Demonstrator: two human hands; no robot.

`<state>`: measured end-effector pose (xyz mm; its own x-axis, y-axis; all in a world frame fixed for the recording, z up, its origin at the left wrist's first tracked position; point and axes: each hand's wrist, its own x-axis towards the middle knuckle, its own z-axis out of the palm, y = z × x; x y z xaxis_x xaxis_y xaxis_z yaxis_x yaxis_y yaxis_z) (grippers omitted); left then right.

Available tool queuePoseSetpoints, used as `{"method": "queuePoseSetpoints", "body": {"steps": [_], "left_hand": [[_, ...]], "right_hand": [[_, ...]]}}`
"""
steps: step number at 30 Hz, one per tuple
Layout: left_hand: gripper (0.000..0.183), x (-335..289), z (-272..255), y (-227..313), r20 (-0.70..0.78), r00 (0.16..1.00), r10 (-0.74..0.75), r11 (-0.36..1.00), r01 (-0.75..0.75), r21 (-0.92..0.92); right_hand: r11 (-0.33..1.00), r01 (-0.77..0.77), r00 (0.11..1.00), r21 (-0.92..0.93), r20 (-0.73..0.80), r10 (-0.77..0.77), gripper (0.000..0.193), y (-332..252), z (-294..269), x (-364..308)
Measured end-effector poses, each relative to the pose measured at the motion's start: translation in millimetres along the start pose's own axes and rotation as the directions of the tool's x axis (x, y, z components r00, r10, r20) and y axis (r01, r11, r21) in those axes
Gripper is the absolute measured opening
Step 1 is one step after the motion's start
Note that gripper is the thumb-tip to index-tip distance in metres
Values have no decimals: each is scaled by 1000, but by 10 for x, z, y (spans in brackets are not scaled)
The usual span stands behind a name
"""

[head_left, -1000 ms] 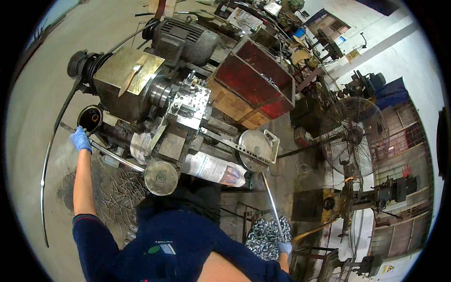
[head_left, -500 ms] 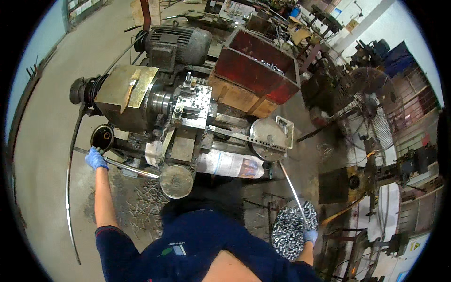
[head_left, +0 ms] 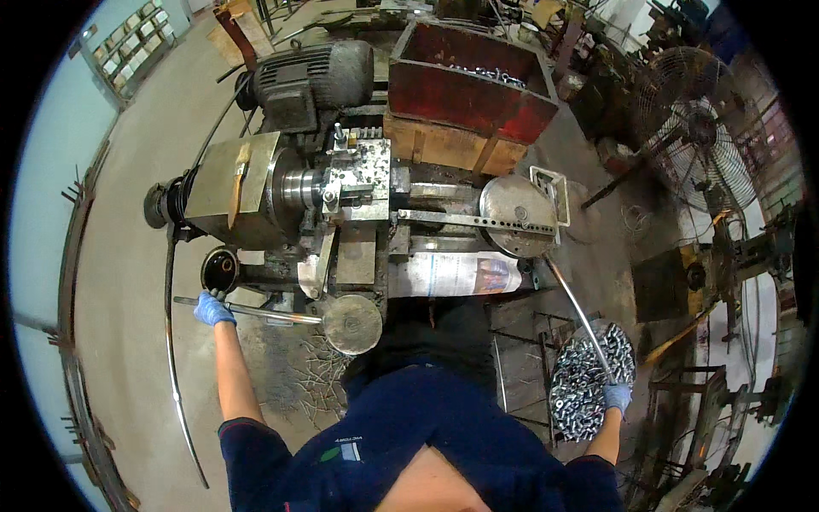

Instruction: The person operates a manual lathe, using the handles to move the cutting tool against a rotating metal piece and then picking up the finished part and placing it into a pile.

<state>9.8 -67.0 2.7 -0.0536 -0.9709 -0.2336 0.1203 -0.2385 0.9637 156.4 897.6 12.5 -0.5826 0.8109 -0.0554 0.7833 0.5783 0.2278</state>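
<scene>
My left hand (head_left: 213, 309), in a blue glove, is closed around a metal lever (head_left: 277, 315) on the front of a lathe-like machine, just below a round black cup (head_left: 220, 269). The lever runs right to a round metal disc (head_left: 351, 324). At the right my right hand (head_left: 617, 396), also blue-gloved, is closed on the lower end of a long steel rod lever (head_left: 580, 316). This rod slants up to a large round plate (head_left: 518, 209) at the machine's right end. Around and under that hand lies a heap of small shiny metal parts (head_left: 589, 375).
Behind the machine, a red bin (head_left: 469, 98) with metal parts rests on a wooden crate (head_left: 452, 147). A brush (head_left: 237, 192) lies on the machine's housing, with a motor (head_left: 311, 77) behind. A large fan (head_left: 699, 128) stands at right. Metal shavings (head_left: 316, 380) litter the floor.
The whole view has shifted, so the machine and both hands appear farther right. Each hand keeps its grip on its lever, with no clear movement relative to the machine.
</scene>
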Motion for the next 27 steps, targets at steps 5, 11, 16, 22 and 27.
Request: {"method": "queuePoseSetpoints", "body": {"steps": [5, 11, 16, 22, 27], "left_hand": [[14, -69, 20, 26, -1, 999, 42, 999, -42, 21], [13, -4, 46, -37, 24, 999, 36, 999, -36, -6], [14, 42, -8, -60, 25, 999, 27, 999, -26, -45], [14, 77, 4, -83, 37, 999, 23, 998, -20, -65], [14, 135, -17, -118, 26, 1000, 13, 998, -11, -62]], "right_hand": [[1000, -20, 999, 19, -39, 20, 34, -38, 15, -64], [1000, -17, 997, 22, 79, 15, 38, 18, -1, -79], [999, -47, 996, 9, 74, 46, 38, -157, -248, -265], [998, -56, 995, 27, 86, 53, 34, -107, -149, -252], [999, -38, 996, -4, 79, 38, 32, -25, 16, -173]]}}
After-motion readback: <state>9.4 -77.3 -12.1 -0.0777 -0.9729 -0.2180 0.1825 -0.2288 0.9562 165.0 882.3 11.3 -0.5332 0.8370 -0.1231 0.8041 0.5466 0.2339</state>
